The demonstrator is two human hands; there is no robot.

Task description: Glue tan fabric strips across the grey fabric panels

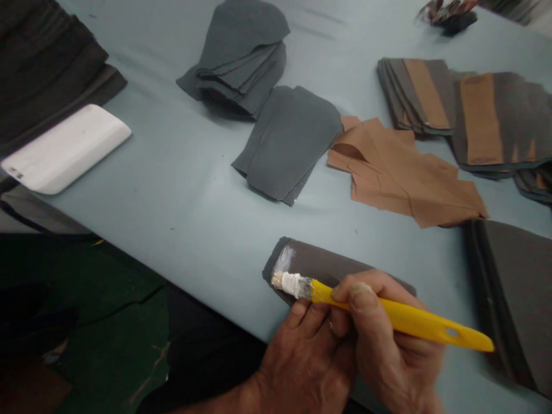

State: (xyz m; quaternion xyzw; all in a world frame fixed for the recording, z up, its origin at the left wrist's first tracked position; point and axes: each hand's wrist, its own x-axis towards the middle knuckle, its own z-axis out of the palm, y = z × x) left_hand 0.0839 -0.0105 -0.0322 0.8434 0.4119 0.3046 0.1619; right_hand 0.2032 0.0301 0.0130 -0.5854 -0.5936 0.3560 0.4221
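My right hand (390, 339) is closed round the yellow handle of a brush (353, 305). White paste coats the brush's bristles, which touch the left end of a dark brown folded piece (336, 262) lying on the pale blue table (181, 230). A white smear shows on the piece beside the bristles. My left hand (308, 351) lies against the piece's near edge, below the brush, its fingers bent and close together; its fingertips are partly hidden by the brush and my right hand.
Grey cut pieces (293, 144) lie beyond the brown piece, with tan sheets (405, 172) to their right. Grey-and-tan stacks (483, 121) stand at the right. A dark folded stack (517, 299) is beside my right hand. A white case (69, 149) sits at the left edge.
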